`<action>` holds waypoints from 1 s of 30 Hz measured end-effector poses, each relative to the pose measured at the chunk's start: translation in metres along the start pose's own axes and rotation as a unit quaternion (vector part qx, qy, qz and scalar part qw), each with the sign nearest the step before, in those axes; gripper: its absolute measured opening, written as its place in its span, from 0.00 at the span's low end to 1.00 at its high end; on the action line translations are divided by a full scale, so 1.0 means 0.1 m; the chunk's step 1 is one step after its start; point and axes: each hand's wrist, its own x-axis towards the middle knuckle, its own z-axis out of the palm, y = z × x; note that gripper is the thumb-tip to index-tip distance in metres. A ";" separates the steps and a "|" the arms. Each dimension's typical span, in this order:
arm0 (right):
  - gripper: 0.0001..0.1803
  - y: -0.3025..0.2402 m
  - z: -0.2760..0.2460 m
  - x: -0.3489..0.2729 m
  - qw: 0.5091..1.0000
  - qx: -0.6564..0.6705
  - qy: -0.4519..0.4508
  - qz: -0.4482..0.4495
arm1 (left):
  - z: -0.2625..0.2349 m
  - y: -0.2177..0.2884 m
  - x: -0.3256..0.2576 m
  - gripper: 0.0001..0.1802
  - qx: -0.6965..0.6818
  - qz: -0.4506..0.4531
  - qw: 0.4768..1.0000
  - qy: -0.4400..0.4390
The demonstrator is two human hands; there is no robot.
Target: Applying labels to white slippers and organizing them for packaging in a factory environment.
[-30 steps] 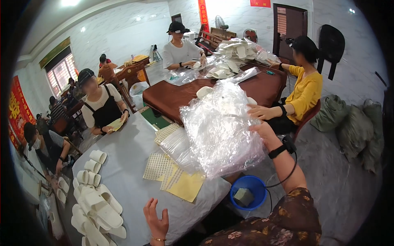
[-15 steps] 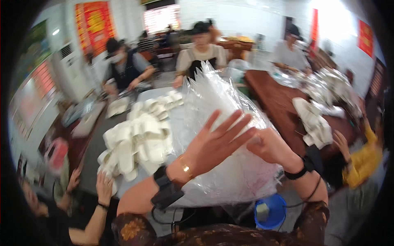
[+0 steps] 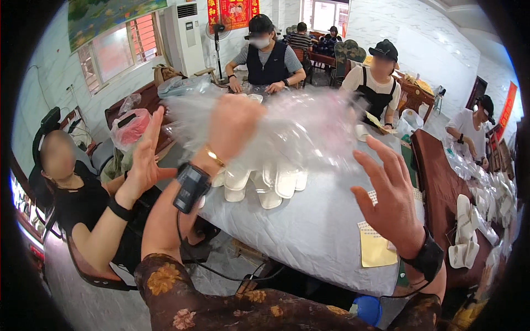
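Observation:
A bundle of clear plastic bags (image 3: 312,127), smeared by motion, hangs above the table. My left hand (image 3: 234,127) is closed on its left part. My right hand (image 3: 389,193) stands apart from the bags over the right side of the table, fingers spread and holding nothing. White slippers (image 3: 270,187) lie on the table below the bundle, partly hidden by it. Close to my left forearm, a co-worker's raised open hand (image 3: 144,157) faces the bags. A yellow sheet of small labels (image 3: 377,245) lies below my right hand.
The table has a grey cover (image 3: 309,231). Co-workers sit at its left and far sides. A brown table (image 3: 436,165) on the right bears more white slippers (image 3: 464,231) and plastic. A blue bucket (image 3: 367,310) stands below the front edge. A cable (image 3: 232,273) runs from my left wrist.
The plastic bags have gone from the table in front of me up and leftward in my left hand. My right hand has opened, away from them. The view has turned left.

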 end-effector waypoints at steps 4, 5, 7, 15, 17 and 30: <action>0.28 0.36 0.16 -0.37 0.996 -0.003 -0.054 0.070 | -0.14 -0.74 -0.41 0.08 0.195 -0.071 0.978 0.002; 0.28 0.46 0.22 -0.49 0.996 0.000 -0.047 0.070 | -0.31 -0.79 -0.45 0.07 0.212 -0.064 0.975 0.010; 0.24 0.79 0.24 -0.84 0.987 -0.021 -0.095 0.127 | -0.07 -0.97 -0.63 0.11 0.215 -0.100 0.971 -0.022; 0.16 1.63 0.12 -2.40 0.934 -0.072 -0.123 0.327 | 0.36 -0.73 -0.55 0.19 0.231 -0.126 0.963 -0.052; 0.15 1.77 0.06 -2.70 0.919 -0.087 -0.119 0.365 | -0.06 -1.56 -1.53 0.21 0.212 -0.119 0.969 -0.041; 0.21 1.96 0.13 -3.87 0.724 -0.163 -0.172 0.648 | 0.02 -0.71 -1.96 0.29 0.409 -0.206 0.887 -0.059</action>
